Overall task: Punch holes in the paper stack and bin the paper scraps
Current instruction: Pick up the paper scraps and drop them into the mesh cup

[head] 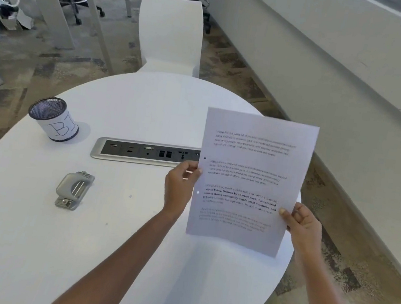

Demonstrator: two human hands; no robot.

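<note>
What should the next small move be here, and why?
Probably lay the paper stack down on the table. Both the left hand and right hand hold it upright, and two holes already show along its left edge. Small scraps lie near the hole punch, and the mesh bin stands beyond, so binning seems next.

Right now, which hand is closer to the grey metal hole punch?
Left. The left hand grips the printed paper stack's left edge, right of the hole punch; the right hand holds the far edge.
</note>
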